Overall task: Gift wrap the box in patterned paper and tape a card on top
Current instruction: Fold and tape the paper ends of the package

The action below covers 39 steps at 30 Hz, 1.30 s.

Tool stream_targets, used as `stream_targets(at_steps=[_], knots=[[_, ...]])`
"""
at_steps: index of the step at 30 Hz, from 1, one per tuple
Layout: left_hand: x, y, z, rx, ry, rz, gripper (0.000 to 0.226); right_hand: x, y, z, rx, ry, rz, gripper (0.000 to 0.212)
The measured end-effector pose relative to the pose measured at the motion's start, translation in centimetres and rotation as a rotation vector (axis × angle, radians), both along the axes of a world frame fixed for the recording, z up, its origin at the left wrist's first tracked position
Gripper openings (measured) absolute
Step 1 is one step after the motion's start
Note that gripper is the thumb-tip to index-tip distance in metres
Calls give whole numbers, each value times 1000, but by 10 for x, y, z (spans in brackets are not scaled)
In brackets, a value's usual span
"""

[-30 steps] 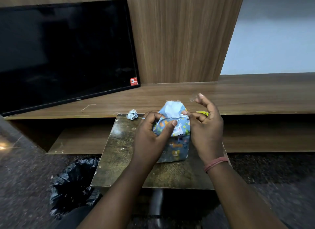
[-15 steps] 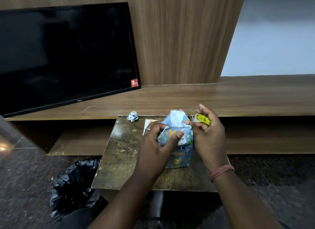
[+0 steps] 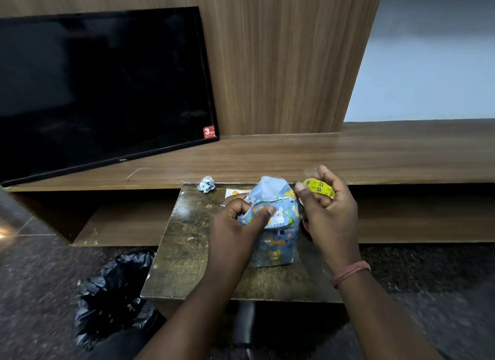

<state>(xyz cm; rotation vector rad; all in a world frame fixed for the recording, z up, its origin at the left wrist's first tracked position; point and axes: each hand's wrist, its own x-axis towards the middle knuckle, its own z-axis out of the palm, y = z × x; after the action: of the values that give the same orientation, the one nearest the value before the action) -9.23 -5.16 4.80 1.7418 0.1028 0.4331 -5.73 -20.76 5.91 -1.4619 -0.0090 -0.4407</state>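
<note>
A person's two bare hands work over a small, worn worktop [image 3: 187, 252]. In its middle stands a box wrapped in blue patterned paper [image 3: 278, 241] printed with cartoon animals; the paper at the top end is bunched and partly folded, with one flap standing up. The left hand [image 3: 235, 233] has its grip closed on the box top, thumb pressing a folded flap down against the front face and fingers curled over the far side. The right hand [image 3: 329, 217], just right of the box, has its fingers curled around a yellow patterned tape roll [image 3: 320, 188]; thumb and forefinger are raised as if pinching something, too faint to tell. A pale card [image 3: 234, 193] lies flat behind the box, partly hidden. A crumpled paper scrap [image 3: 206, 184] sits at the worktop's far edge. A dark television [image 3: 101, 86] leans on the wooden shelf behind, and a black bin bag [image 3: 115, 292] sits on the floor to the left.
</note>
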Motion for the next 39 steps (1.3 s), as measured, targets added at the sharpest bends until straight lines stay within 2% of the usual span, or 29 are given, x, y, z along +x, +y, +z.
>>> stream_targets(at_steps=[3,8,12,15,17,20,22,24,28,32,35,39], knots=[[0,0,1,1,1,-3,41,-7,-5,10,26,-36,75,66],[-1,0,0,-8,-18,-23,38,-8,-10,3,-182,-63,230,104],[-2,1,-1,5,0,-50,30,-2,-10,-1,-191,-35,300,101],[-1,2,-1,-7,12,-53,47,-1,-11,0,-224,-28,308,102],[3,5,1,-66,85,-93,59,0,-12,-1,-226,-17,303,101],[6,11,12,-295,220,-300,66,1,-13,-1,-207,2,289,100],[7,21,22,-350,260,-461,53,1,-14,0,-201,12,283,100],[11,32,25,-328,277,-520,37,0,-12,1,-201,11,291,98],[19,35,25,-260,317,-393,16,-1,-10,0,-233,-19,299,92],[18,31,24,-220,290,-307,11,-3,-12,-2,-271,-62,296,87],[14,36,16,-14,190,-269,8,-5,-12,-4,-277,-81,304,86],[11,37,15,142,52,-304,26,-6,-11,-6,-268,-95,290,85]])
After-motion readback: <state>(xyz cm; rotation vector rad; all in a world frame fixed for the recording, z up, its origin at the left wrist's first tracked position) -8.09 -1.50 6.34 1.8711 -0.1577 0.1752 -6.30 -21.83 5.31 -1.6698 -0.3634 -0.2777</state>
